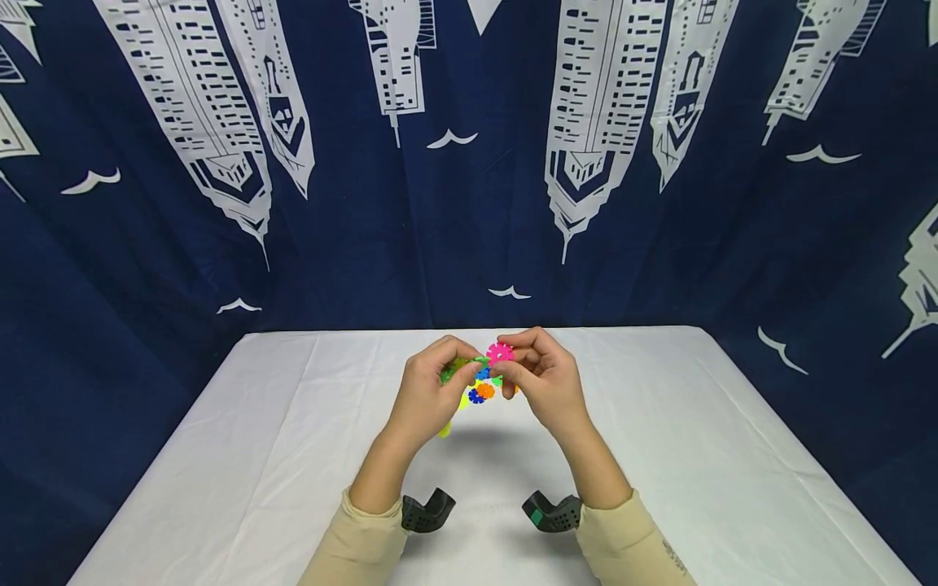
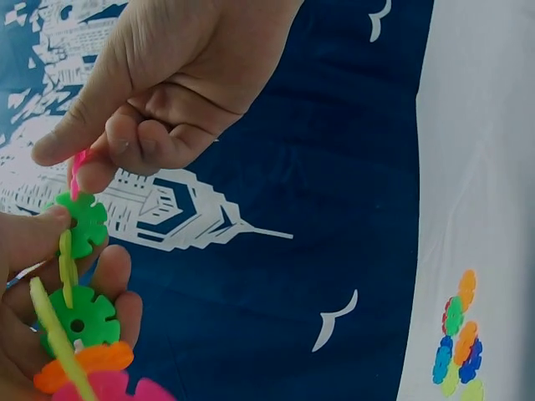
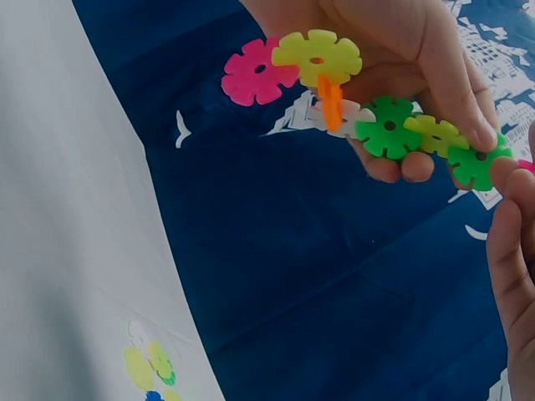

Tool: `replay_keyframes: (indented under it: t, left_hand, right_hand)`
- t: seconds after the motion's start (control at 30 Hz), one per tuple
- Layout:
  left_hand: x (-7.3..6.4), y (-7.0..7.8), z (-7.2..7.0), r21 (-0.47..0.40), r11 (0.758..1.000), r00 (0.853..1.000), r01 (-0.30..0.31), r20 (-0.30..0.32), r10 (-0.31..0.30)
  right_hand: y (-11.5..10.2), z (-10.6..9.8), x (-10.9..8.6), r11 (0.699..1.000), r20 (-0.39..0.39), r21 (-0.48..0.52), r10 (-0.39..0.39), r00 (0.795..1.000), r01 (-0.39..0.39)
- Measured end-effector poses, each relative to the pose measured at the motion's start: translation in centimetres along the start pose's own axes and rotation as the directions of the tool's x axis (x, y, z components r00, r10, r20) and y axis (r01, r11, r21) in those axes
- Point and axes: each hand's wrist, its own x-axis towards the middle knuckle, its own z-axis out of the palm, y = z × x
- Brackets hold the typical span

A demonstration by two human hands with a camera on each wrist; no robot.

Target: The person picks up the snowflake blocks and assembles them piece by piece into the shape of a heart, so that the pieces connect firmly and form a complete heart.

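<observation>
Flower-shaped plastic snowflake discs are joined in a chain [image 3: 389, 127], with pink, yellow, orange, white and green pieces showing in the right wrist view. My left hand [image 1: 437, 384] pinches this chain by its end green disc [image 2: 89, 224], while the rest trails below its fingers. Thumb and fingers of my right hand [image 1: 548, 376] grip a pink disc [image 1: 501, 352], seen edge-on in the left wrist view. That pink disc meets the green one; how deeply their slots engage, I cannot tell. Both hands are raised above the table, close together.
Loose discs lie on the white table [image 1: 293, 456] beneath the hands, among them an orange disc [image 1: 486, 391], a dark blue disc [image 1: 475, 396] and a yellow disc [image 1: 444, 430]. A dark blue curtain [image 1: 469, 228] with white buildings hangs behind the table.
</observation>
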Motion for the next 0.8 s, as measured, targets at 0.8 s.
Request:
replay_keyframes:
  t: [0.8]
  left_hand:
    - [0.0,1.0,-0.1,0.248,0.951,0.974,-0.185,-0.084,0.211]
  right_hand:
    - [0.1,0.9,-0.3,0.998,-0.013,0.010,-0.057,0.998,0.057]
